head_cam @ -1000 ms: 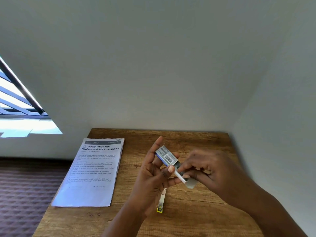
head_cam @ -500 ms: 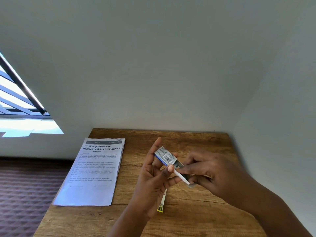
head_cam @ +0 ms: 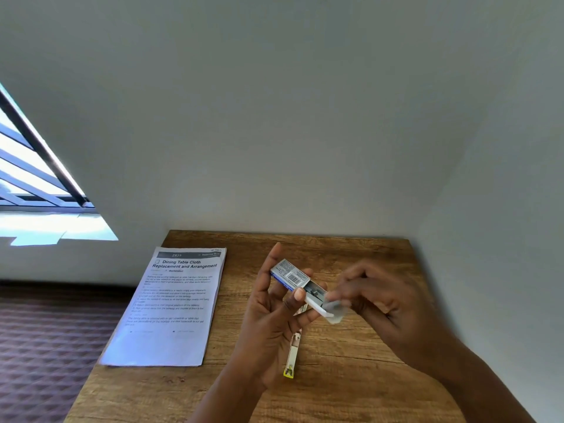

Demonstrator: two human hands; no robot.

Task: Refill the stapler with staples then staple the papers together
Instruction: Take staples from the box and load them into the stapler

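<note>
Nearest on the wooden surface (head_cam: 351, 377) lies the stapler (head_cam: 292, 355), a slim metal piece with a yellow tip toward the viewer. It rests just below the hands, within easy reach, likely set down so both hands are free for the refill.

Above it the left hand (head_cam: 274, 312) holds the staple box (head_cam: 290, 276) up off the surface, thumb on the near edge and fingers behind, steadying the sleeve so the inner tray (head_cam: 317, 299) can slide out to the right.

The right hand (head_cam: 387, 303) meets that tray's open end. Its fingers are blurred; they seem pinched at the tray or at staples in it, but which I cannot tell.

Further left, the papers (head_cam: 174, 303) lie flat in a squared stack, printed side up, well apart from the hands. I judge stapling has not yet begun.

Beyond, the surface butts into a plain wall corner (head_cam: 427, 178).
</note>
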